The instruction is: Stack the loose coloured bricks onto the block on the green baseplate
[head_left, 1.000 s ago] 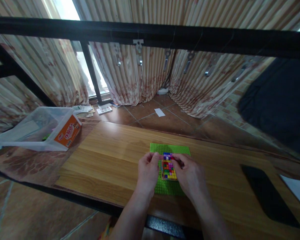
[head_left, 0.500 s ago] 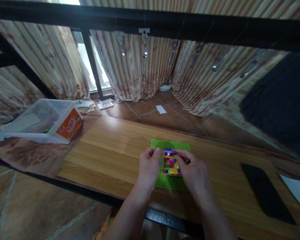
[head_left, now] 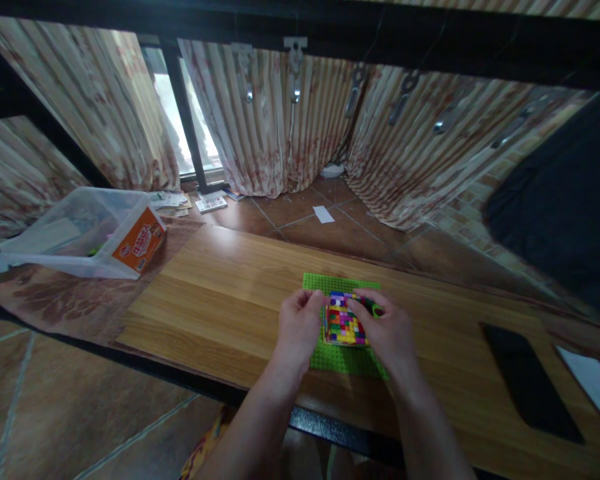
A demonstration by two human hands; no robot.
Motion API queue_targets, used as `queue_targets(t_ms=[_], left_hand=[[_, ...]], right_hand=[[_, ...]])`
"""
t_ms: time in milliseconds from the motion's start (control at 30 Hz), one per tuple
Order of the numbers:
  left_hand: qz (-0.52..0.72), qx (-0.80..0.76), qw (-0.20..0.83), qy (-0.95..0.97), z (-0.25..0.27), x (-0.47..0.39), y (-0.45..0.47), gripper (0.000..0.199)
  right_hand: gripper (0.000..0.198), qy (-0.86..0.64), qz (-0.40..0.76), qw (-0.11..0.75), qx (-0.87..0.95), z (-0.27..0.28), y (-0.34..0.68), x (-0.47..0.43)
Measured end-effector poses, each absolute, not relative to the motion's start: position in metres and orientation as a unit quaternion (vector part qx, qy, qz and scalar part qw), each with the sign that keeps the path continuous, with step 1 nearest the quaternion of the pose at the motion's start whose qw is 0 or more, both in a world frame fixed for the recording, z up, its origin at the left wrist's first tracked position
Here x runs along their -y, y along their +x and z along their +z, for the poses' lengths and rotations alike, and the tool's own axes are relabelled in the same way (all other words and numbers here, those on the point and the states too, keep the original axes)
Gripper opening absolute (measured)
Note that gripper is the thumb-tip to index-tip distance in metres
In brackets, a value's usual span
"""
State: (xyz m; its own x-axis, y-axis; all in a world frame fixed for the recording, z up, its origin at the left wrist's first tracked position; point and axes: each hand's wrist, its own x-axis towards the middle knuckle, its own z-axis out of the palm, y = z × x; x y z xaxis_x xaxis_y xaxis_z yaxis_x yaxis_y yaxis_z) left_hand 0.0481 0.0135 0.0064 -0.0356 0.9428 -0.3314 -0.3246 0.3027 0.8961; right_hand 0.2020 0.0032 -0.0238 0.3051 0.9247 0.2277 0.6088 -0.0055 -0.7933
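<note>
A block of multicoloured toy bricks [head_left: 345,325] sits on a green studded baseplate [head_left: 344,363]. My left hand [head_left: 299,328] is at the block's left side, fingers curled and thumb pressed against the index finger near the back left corner. Whatever lies in that pinch is too small to make out. On the other side, my right hand [head_left: 389,328] has its thumb on top of the bricks and its fingers bent around the back right corner. Part of the block's right side is hidden under this hand, where a bit of bright green shows.
The baseplate lies on a wooden board [head_left: 220,287]. A clear plastic bin [head_left: 95,233] with an orange label stands at the left. To the right lie a black flat object [head_left: 533,383] and a white sheet [head_left: 590,383]. A dark bar with metal hooks [head_left: 295,70] crosses above.
My right thumb has shifted a little over the brick tops, and more of the block's back rows show. My left hand keeps nearly the same place. The whole view has tilted slightly.
</note>
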Motion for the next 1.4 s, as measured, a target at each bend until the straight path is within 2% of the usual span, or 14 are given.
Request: queue_targets(t_ms=[567,733,1000,1233,1400], left_hand=[[0.499,-0.502,0.650,0.277,0.008,-0.016,0.047,0.024],[0.493,-0.451,0.705,0.239,0.017,-0.014,0.047,0.029],[0.454,-0.383,0.771,0.228,0.027,-0.006,0.050,0.035],[0.434,-0.397,0.771,0.243,0.026,-0.006,0.051,0.034],[0.482,-0.463,0.706,0.236,0.020,-0.013,0.046,0.033]], right_hand=[[0.032,-0.663,0.270,0.470,0.516,-0.031,0.203,-0.007],[0.025,-0.628,0.172,0.513,0.559,-0.013,0.197,0.002],[0.014,-0.561,0.171,0.523,0.618,0.013,0.169,0.012],[0.013,-0.564,0.156,0.533,0.611,0.009,0.181,0.010],[0.015,-0.628,0.174,0.505,0.566,-0.005,0.211,0.005]])
